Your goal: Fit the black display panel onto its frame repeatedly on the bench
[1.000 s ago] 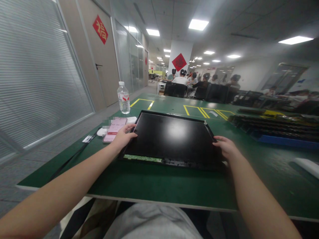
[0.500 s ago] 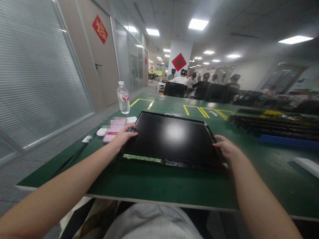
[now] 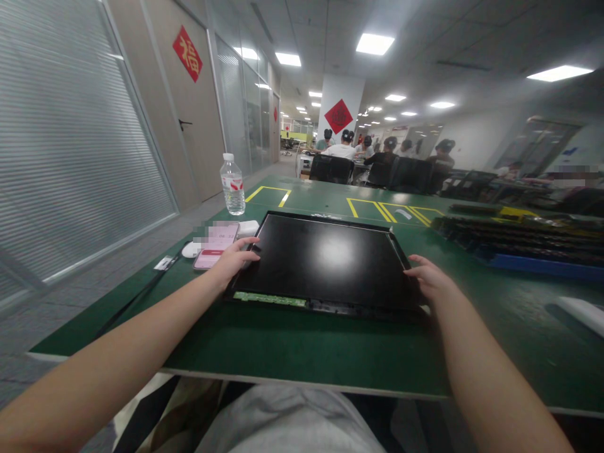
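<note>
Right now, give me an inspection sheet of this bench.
Surface: green table, yellow marked boxes at the far side.
Job's things: black display panel lying flat, circuit strip bared along its near edge.
Clutter: phone, water bottle left of panel; dark stacked trays right.
Hands: left hand on panel's left edge, right hand on its right edge; grip unclear.
Cables: black cable along the table's left edge.
Surroundings: people seated at the back, glass wall left.

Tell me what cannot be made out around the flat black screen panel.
Display of the pink phone: head view, too small and partly blurred.
Grip of left hand and right hand under the flat black screen panel edges: head view, hidden by the hands.
At right, flat white object: head view, cut by the picture edge.
</note>
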`<state>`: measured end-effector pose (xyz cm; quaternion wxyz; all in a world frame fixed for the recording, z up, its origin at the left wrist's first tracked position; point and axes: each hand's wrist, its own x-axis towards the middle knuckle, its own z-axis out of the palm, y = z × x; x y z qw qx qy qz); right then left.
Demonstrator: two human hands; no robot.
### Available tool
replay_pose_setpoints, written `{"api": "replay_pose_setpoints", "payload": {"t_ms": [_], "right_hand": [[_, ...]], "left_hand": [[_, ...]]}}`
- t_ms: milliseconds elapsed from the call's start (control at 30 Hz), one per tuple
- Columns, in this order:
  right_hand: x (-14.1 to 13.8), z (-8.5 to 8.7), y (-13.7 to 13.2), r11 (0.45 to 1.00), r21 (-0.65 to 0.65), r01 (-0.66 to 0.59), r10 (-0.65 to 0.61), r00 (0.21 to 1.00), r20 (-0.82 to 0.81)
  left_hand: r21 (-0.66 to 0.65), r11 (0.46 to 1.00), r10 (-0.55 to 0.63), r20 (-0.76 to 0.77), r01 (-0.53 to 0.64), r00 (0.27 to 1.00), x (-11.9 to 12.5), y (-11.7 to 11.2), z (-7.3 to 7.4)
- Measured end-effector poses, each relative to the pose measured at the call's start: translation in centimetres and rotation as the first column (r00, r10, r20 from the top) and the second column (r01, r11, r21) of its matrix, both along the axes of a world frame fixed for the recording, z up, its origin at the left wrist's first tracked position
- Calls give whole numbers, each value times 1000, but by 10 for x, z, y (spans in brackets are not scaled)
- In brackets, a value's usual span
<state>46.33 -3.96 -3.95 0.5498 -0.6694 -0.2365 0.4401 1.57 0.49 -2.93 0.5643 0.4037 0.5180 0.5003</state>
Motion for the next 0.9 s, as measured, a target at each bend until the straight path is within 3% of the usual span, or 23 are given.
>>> {"api": "replay_pose_setpoints", "payload": {"t_ms": [467,900], "right_hand": [[7,-8,5,999,-17,31,-31,1000,5],[7,-10,9,998,47,48,-54,990,127]], "left_hand": [[16,999,-47,4,47,999,-6,5,-7],[44,998,-60,135,55,989,-3,8,-13]]}}
